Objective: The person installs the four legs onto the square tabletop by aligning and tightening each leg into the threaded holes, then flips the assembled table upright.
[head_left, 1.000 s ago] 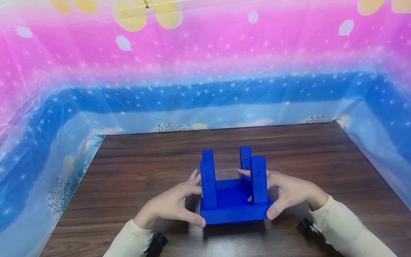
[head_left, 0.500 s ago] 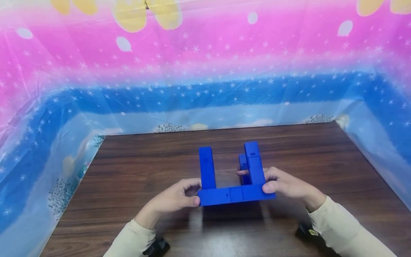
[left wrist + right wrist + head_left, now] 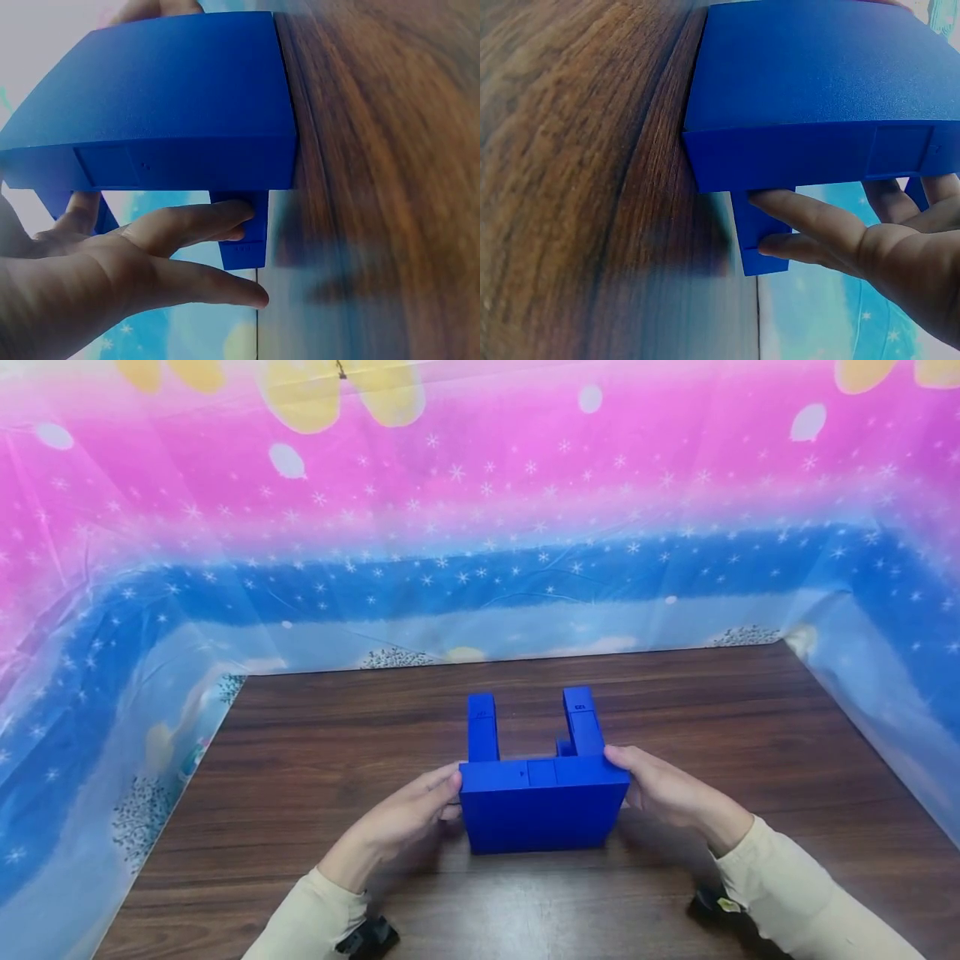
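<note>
Both hands hold a small blue table-like piece [image 3: 543, 818] with block legs. It is tipped on its side, its flat face toward me and its legs [image 3: 482, 731] pointing away. My left hand [image 3: 401, 814] grips the left edge, thumb at the upper corner. At the opposite edge my right hand [image 3: 675, 793] holds on, thumb on the upper right corner. In the left wrist view, fingers [image 3: 195, 225] reach along a leg behind the panel [image 3: 172, 75]. Fingers [image 3: 810, 217] also touch a leg in the right wrist view. Whether the lower edge touches the table, I cannot tell.
A dark wood-grain tabletop [image 3: 300, 760] lies under the hands. Its back edge meets a pink and blue patterned cloth [image 3: 480, 568], which also surrounds the sides. Black wrist devices [image 3: 367, 937] hang below the sleeves.
The blue piece has tipped away from me, from legs upright to legs pointing to the back. Both hands have turned with it, and their thumbs now sit higher.
</note>
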Demonstrator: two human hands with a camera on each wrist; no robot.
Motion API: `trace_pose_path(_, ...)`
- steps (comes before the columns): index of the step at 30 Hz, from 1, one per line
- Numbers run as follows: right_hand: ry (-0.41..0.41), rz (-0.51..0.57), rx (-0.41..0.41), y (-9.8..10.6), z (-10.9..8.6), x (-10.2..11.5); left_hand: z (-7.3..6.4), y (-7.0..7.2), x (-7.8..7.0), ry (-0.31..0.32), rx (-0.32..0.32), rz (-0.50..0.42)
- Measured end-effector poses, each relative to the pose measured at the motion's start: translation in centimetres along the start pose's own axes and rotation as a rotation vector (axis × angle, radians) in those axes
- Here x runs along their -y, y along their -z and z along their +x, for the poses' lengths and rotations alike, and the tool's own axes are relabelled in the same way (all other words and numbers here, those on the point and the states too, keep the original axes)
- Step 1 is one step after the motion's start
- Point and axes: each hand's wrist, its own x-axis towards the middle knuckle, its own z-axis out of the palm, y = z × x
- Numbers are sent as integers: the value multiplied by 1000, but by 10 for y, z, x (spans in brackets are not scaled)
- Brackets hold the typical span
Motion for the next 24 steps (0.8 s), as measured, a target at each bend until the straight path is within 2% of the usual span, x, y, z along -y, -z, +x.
trace_pose_path(3, -48, -11, -27, -2, -1, 2, 0, -2, -1, 12, 1, -30)
trace_pose_path(8, -84, -13, -36, -3, -1, 3, 0, -2, -3, 27, -2, -24)
trace_pose_path(11, -94, -23, -31, -3, -1, 5, 0, -2, -3, 37, -12, -7)
trace_pose_path(13, -100, -73, -29, -2, -3, 8, -1, -2, -5, 32, -39, 41)
trace_pose_path(15, -104, -183, -37, 2, -7, 11, -3, -1, -8, 11, -107, 193)
trace_pose_path(18, -9, -440, -29, 11, -15, 13, -10, 2, -12, -71, -211, 539)
trace_pose_path(20, 100, -632, -48, 17, -19, 10, -15, 5, -14, -170, -273, 778)
trace_pose_path(21, 150, -710, -66, 19, -21, 8, -17, 7, -14, -229, -288, 869)
trace_pose_path(22, 198, -771, -84, 19, -22, 4, -18, 8, -13, -299, -283, 937)
trace_pose_path(24, 220, -879, -142, 17, -24, -2, -18, 9, -11, -418, -271, 1043)
